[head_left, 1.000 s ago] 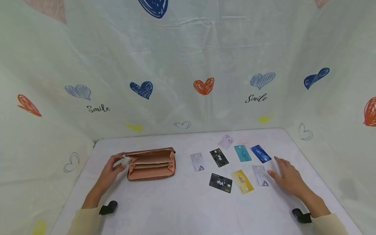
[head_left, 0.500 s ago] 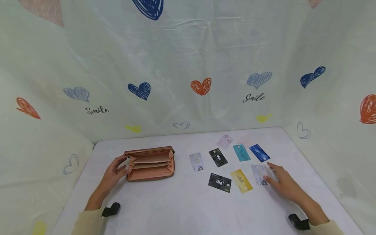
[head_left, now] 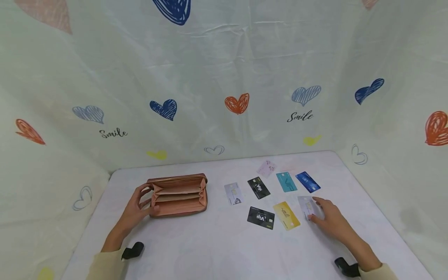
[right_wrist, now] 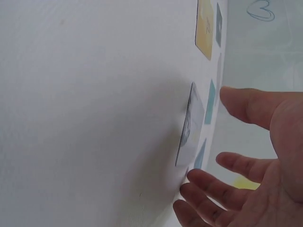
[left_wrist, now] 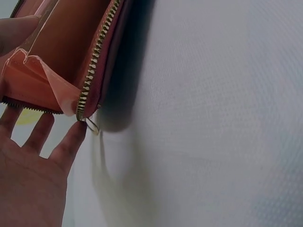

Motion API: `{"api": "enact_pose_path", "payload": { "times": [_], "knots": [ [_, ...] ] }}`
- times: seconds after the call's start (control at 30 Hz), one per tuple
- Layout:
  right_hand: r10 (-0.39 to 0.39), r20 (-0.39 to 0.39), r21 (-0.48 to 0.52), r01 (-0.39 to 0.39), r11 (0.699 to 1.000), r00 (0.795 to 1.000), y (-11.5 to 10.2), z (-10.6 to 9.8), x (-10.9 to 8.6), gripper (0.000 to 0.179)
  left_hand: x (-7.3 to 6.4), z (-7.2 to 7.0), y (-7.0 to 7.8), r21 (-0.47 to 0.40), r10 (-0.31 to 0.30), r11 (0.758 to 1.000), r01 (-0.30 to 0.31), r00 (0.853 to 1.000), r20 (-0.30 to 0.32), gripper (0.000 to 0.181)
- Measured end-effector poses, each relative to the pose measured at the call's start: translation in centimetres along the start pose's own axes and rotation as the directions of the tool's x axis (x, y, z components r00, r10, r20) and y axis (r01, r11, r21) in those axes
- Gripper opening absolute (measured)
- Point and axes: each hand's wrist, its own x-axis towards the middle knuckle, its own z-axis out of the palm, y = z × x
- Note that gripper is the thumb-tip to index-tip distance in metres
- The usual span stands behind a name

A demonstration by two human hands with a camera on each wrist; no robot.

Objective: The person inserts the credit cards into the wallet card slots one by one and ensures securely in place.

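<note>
Right hand, newly over the silver card on the counter: fingers parted, holding nothing, card apparently within reach. Left hand: thumb and fingers now gripping the open wallet by its left end.

The wallet is brown at the rim and salmon pink inside, with brass-coloured zip teeth. On the white worktop, from the gold card, the black card with white lettering is at nine o'clock, the teal card at twelve, the blue card at one, the pale pink card at eleven. The sleeves are cream. The greenish-white backdrop bears orange-red hearts, hatched blue hearts, yellow hearts and black script.
</note>
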Motion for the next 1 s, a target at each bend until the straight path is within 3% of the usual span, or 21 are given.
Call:
{"api": "enact_pose_path", "payload": {
  "times": [0.5, 0.77, 1.0],
  "knots": [
    [0.155, -0.031, 0.096, -0.152, 0.984, 0.987, -2.1, 0.2, 0.7, 0.075, 0.0, 0.2, -0.3, -0.07, 0.041, 0.997, -0.038, 0.998, 0.045, 0.098],
    [0.185, -0.081, 0.058, -0.181, 0.982, 0.979, -2.2, 1.3, 1.4, 0.078, 0.0, 0.4, -0.4, -0.078, -0.033, 0.996, 0.038, 0.997, 0.068, 0.1],
    [0.209, -0.056, 0.075, -0.205, 0.976, 0.976, -2.5, 1.2, 1.8, 0.073, 0.0, 0.2, -0.7, -0.052, 0.047, 0.998, -0.044, 0.997, 0.062, 0.101]
  ]
}}
